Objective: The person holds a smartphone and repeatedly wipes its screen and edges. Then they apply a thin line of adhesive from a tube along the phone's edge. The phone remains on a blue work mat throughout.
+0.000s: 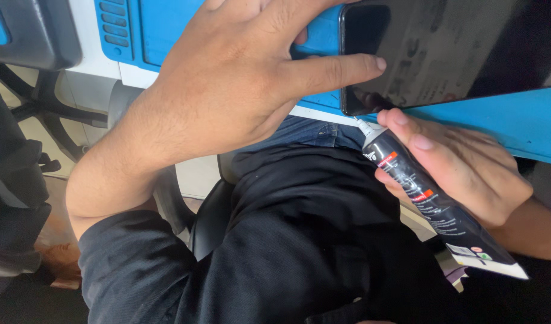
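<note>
A black phone (455, 48) with a glossy dark face lies on a blue work mat (515, 123) at the table's edge. My left hand (227, 90) grips its left end, fingers wrapped over the top and the thumb stretched across its face. My right hand (461, 168) holds a black glue tube (431, 207) with a thin white nozzle. The nozzle tip touches the phone's near edge, close to its left corner. The tube's flat crimped end points down toward my lap.
My black shirt and jeans fill the lower middle, above a black chair seat (212, 222). A white table edge (137, 75) runs beside the mat. At the left stand a dark office chair base (47, 102) and a black object (29, 30).
</note>
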